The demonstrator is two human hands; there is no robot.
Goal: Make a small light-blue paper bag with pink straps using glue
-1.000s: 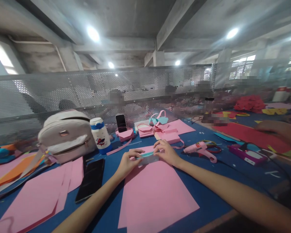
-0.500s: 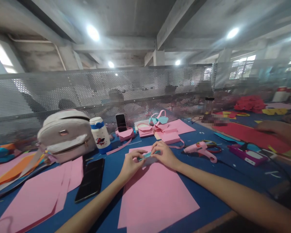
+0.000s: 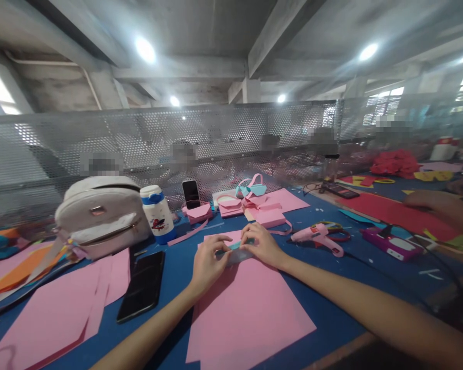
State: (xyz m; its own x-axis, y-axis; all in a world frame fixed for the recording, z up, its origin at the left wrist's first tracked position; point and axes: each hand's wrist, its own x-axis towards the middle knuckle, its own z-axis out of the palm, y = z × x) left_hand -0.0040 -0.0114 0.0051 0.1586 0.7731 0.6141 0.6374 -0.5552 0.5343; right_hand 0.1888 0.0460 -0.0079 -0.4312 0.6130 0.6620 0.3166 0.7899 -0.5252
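Both hands meet over the far end of a stack of pink paper sheets (image 3: 250,313). My left hand (image 3: 210,259) is closed, thumb and fingers pinching the left end of a small light blue piece (image 3: 235,246), which looks like folded paper. At its right end, my right hand (image 3: 263,246) is closed on the same piece, fingertips bent down. A greyish, pale strip (image 3: 239,255) shows just below the blue part; whether it belongs to the same piece I cannot tell. Fingers cover much of it.
A pink glue gun (image 3: 318,237) lies at right, near a purple device (image 3: 391,244). Small pink paper bags (image 3: 270,218) sit behind my hands. Leftward are a black phone (image 3: 142,285), a bottle (image 3: 157,216), a backpack (image 3: 100,216) and pink sheets (image 3: 57,308). Another person's hand (image 3: 428,201) reaches in at far right.
The fingers of my left hand have curled a little more around the blue piece. The view has shifted slightly; otherwise both hands stay in place.
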